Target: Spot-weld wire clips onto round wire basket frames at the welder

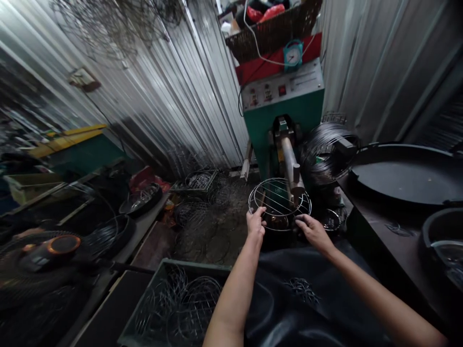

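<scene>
Near the centre of the head view, slightly right, both hands hold a round wire rack (279,203) level under the metal arm (291,166) of a green machine (285,108). The left hand (256,222) grips the rack's near-left rim with fingers curled over the wire; the right hand (313,230) pinches the near-right rim, fingers closed on the ring. The rack lies flat, its parallel cross wires showing, with the arm's tip just above its right part; whether they touch cannot be told. Right of the machine sits a coil of dark wire (325,149), and beyond it, at the right edge of the frame, a wide black pan (408,171) rests on a dark bench. At the lower middle a grey crate (170,303) holds loose wire rings. On the floor behind it lie more wire pieces in a tangle. At the lower left stands a fan (47,248) with an orange hub. Corrugated metal sheeting (162,96) fills the upper left, and a small clock (293,55) sits on top of the machine
</scene>
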The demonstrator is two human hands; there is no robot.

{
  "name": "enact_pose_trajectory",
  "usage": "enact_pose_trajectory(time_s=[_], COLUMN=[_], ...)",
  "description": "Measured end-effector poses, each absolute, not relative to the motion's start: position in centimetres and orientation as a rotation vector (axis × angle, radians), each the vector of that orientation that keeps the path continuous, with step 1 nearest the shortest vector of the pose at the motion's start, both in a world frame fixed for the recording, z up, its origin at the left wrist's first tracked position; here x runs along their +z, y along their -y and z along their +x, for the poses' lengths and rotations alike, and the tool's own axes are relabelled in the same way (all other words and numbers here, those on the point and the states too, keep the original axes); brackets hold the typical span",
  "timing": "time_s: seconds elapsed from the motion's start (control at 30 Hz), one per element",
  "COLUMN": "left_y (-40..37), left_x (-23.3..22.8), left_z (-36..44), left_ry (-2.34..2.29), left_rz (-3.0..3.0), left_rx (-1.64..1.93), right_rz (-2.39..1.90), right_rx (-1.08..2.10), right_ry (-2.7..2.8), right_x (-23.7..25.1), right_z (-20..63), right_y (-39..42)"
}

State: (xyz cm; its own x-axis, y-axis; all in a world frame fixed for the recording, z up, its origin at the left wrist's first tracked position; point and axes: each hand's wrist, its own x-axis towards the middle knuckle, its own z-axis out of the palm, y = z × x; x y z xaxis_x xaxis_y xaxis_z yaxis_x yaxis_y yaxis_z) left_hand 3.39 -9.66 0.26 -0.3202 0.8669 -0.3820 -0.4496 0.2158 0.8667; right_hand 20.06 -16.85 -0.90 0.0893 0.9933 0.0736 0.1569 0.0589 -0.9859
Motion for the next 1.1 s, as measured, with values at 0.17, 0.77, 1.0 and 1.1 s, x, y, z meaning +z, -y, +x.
enact_pose_trajectory(time_s=[0.17,0.77,1.0,1.1], left_y=[9.6,9.5,8.8,8.4], left_x=[0.4,0.2,0.1,0.0], left_z=[3.7,4.9,5.0,5.1], left_ry=[-1.218,-1.247,-1.237,-1.276], left_rz=[0.443,0.475,0.448,0.449], left_rx=[1.423,1.388,1.363,1.348], right_rz=[-1.439,-1.438,-1.413,-1.409], right_rx=[0.915,0.874,0.864,0.872], right_ry=[1.348,1.357,1.338,1.346], right_x=[-1.9,-0.9,-1.0,-1.1], right_z=[20.7,21.3,21.4,21.5], right_y=[15.5,16.3,15.9,15.5])
